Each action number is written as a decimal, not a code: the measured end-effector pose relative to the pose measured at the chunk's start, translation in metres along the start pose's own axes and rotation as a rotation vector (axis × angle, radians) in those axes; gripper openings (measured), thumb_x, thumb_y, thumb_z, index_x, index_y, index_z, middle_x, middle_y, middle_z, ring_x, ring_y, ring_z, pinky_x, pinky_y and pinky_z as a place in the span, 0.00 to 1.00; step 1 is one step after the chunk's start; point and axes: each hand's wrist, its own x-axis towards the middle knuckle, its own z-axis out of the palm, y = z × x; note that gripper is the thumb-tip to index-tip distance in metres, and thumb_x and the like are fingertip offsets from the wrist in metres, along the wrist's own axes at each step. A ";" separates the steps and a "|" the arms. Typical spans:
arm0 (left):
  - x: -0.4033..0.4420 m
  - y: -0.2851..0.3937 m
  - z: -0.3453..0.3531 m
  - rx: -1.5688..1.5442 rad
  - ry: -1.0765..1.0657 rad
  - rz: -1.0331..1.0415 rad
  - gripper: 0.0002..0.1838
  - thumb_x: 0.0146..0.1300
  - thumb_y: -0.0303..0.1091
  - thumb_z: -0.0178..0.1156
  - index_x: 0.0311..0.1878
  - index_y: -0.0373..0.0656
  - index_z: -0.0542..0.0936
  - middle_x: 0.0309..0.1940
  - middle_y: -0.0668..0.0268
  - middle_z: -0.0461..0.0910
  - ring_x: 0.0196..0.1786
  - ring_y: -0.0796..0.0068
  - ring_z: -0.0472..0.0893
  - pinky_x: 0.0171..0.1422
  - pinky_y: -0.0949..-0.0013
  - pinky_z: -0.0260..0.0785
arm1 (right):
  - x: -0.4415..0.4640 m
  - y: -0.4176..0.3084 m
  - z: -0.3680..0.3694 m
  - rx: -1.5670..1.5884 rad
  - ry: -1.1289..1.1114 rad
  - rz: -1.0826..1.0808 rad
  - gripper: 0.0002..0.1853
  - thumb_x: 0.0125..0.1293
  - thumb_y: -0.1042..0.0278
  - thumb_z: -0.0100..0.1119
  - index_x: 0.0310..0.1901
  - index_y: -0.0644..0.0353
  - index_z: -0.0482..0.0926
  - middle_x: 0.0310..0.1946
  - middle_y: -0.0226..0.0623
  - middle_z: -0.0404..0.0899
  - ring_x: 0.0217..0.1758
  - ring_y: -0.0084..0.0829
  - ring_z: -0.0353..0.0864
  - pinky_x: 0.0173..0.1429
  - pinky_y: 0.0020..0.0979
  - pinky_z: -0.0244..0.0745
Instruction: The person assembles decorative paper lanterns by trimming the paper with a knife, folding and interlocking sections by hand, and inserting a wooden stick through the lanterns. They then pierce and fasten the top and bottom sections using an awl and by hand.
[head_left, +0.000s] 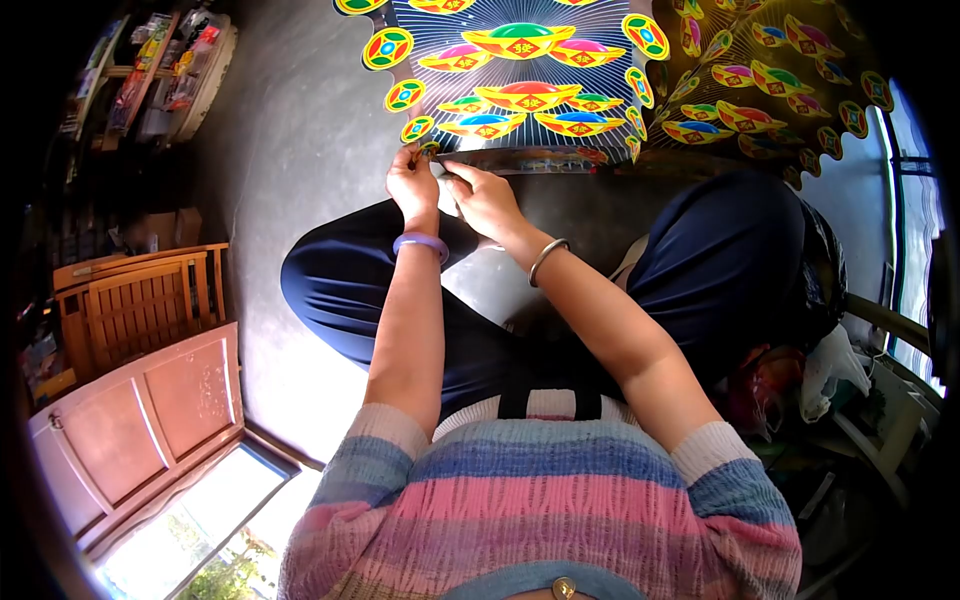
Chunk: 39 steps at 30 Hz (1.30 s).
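A shiny silver-blue foil sheet (520,90) printed with gold ingots and coloured coins hangs over or lies before my knees, its near edge curled down. My left hand (412,187) is closed at the sheet's near left corner, with the fingertips pinching it by a small round coin shape. Close beside it, my right hand (488,203) has its index finger and thumb at the same near edge, closed on it. The exact spot between the right fingertips is partly hidden. A purple bangle (420,243) circles my left wrist, and a silver bangle (548,260) my right.
To the right lies a second sheet (750,90), gold-toned with similar ingots. Wooden slatted furniture (150,305) and a panelled door (150,420) stand at the left. Shelves of goods (165,75) are at the upper left, and plastic bags (832,370) at the right.
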 end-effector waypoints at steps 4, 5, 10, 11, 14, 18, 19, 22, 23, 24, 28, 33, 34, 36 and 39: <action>-0.002 0.008 -0.001 0.139 -0.012 0.012 0.08 0.57 0.19 0.57 0.41 0.32 0.78 0.31 0.64 0.81 0.33 0.81 0.76 0.39 0.75 0.70 | 0.004 0.006 0.000 0.028 -0.013 0.004 0.20 0.63 0.62 0.54 0.55 0.57 0.75 0.42 0.47 0.81 0.45 0.42 0.81 0.51 0.34 0.74; -0.001 0.006 0.000 0.156 0.000 0.058 0.08 0.57 0.19 0.57 0.41 0.32 0.78 0.31 0.64 0.81 0.33 0.81 0.76 0.39 0.75 0.70 | 0.004 0.010 0.002 0.033 -0.005 -0.014 0.20 0.63 0.62 0.54 0.56 0.58 0.75 0.42 0.47 0.81 0.45 0.41 0.82 0.51 0.34 0.74; 0.003 -0.001 -0.002 0.166 -0.004 0.075 0.08 0.56 0.20 0.58 0.40 0.31 0.78 0.30 0.64 0.81 0.32 0.79 0.77 0.40 0.73 0.70 | 0.005 0.016 0.007 0.193 -0.052 0.095 0.20 0.64 0.61 0.54 0.56 0.58 0.75 0.42 0.46 0.81 0.43 0.39 0.82 0.50 0.33 0.74; 0.003 0.000 -0.002 0.163 0.000 0.091 0.08 0.56 0.20 0.58 0.40 0.31 0.78 0.30 0.63 0.81 0.32 0.79 0.77 0.41 0.73 0.70 | 0.006 0.021 0.010 0.177 -0.030 0.060 0.20 0.64 0.61 0.54 0.56 0.58 0.75 0.42 0.46 0.81 0.43 0.39 0.82 0.50 0.32 0.74; 0.003 -0.004 -0.003 0.170 0.017 0.128 0.07 0.56 0.19 0.57 0.39 0.31 0.78 0.30 0.63 0.82 0.33 0.78 0.77 0.41 0.73 0.71 | 0.000 0.007 0.001 0.208 -0.091 0.150 0.20 0.64 0.61 0.53 0.56 0.58 0.75 0.43 0.47 0.81 0.44 0.39 0.82 0.51 0.32 0.74; 0.003 -0.001 -0.004 0.176 0.028 0.123 0.07 0.56 0.18 0.58 0.39 0.32 0.78 0.30 0.62 0.82 0.32 0.78 0.77 0.41 0.73 0.71 | -0.002 0.014 0.007 0.145 -0.005 0.018 0.20 0.65 0.59 0.53 0.56 0.57 0.74 0.42 0.47 0.81 0.43 0.42 0.82 0.50 0.35 0.74; 0.003 0.002 -0.004 0.167 0.024 0.116 0.08 0.56 0.18 0.58 0.40 0.32 0.79 0.30 0.62 0.82 0.32 0.78 0.77 0.41 0.73 0.71 | -0.004 0.015 0.009 0.119 0.024 -0.015 0.20 0.65 0.59 0.52 0.56 0.56 0.75 0.41 0.47 0.81 0.43 0.43 0.82 0.49 0.36 0.74; 0.005 -0.005 -0.001 0.137 0.051 0.127 0.08 0.56 0.18 0.58 0.41 0.33 0.79 0.31 0.64 0.82 0.33 0.79 0.77 0.41 0.74 0.71 | -0.012 0.006 0.002 -0.106 0.031 -0.055 0.18 0.64 0.61 0.51 0.55 0.54 0.75 0.39 0.47 0.81 0.42 0.48 0.80 0.48 0.40 0.74; 0.006 -0.008 0.001 0.112 0.061 0.125 0.09 0.57 0.18 0.59 0.41 0.34 0.80 0.31 0.65 0.82 0.33 0.79 0.77 0.41 0.74 0.71 | -0.018 0.003 -0.005 -0.230 0.002 -0.037 0.18 0.63 0.62 0.51 0.54 0.54 0.75 0.39 0.48 0.81 0.42 0.49 0.80 0.48 0.41 0.74; 0.008 -0.011 0.002 0.085 0.069 0.123 0.09 0.57 0.18 0.59 0.41 0.34 0.80 0.31 0.65 0.82 0.33 0.80 0.77 0.41 0.75 0.70 | -0.024 0.000 -0.010 -0.355 -0.025 -0.018 0.17 0.63 0.63 0.50 0.54 0.54 0.75 0.39 0.48 0.81 0.42 0.50 0.80 0.48 0.41 0.74; 0.024 -0.032 0.011 -0.105 0.081 0.011 0.10 0.56 0.16 0.57 0.40 0.37 0.82 0.34 0.62 0.83 0.37 0.77 0.79 0.46 0.72 0.72 | -0.034 0.040 0.003 -0.104 0.145 0.018 0.18 0.62 0.60 0.52 0.53 0.50 0.75 0.40 0.49 0.81 0.44 0.50 0.79 0.49 0.43 0.74; 0.058 -0.037 0.015 -0.068 0.084 0.034 0.11 0.55 0.15 0.57 0.41 0.36 0.81 0.36 0.59 0.82 0.38 0.76 0.79 0.46 0.71 0.72 | -0.033 0.022 -0.025 0.228 0.140 -0.106 0.16 0.58 0.63 0.59 0.46 0.58 0.75 0.37 0.45 0.82 0.41 0.44 0.82 0.46 0.37 0.75; 0.063 -0.039 0.018 -0.085 0.098 0.043 0.10 0.55 0.16 0.58 0.41 0.35 0.81 0.37 0.58 0.82 0.39 0.74 0.79 0.47 0.70 0.72 | -0.032 0.020 -0.030 0.276 0.143 -0.151 0.15 0.57 0.65 0.60 0.45 0.59 0.74 0.35 0.44 0.83 0.40 0.42 0.83 0.45 0.35 0.76; 0.054 -0.002 0.012 0.327 0.265 0.172 0.10 0.55 0.20 0.61 0.42 0.34 0.80 0.37 0.58 0.81 0.37 0.71 0.79 0.46 0.67 0.71 | -0.038 0.007 -0.046 0.360 0.174 -0.151 0.15 0.56 0.67 0.62 0.44 0.61 0.73 0.32 0.38 0.82 0.37 0.30 0.82 0.45 0.31 0.75; 0.014 0.067 0.003 0.381 0.389 0.357 0.11 0.55 0.24 0.63 0.42 0.35 0.77 0.33 0.61 0.78 0.31 0.71 0.76 0.40 0.67 0.69 | -0.045 -0.023 -0.078 0.372 0.252 -0.194 0.15 0.55 0.70 0.64 0.43 0.61 0.71 0.32 0.36 0.80 0.37 0.28 0.81 0.44 0.28 0.75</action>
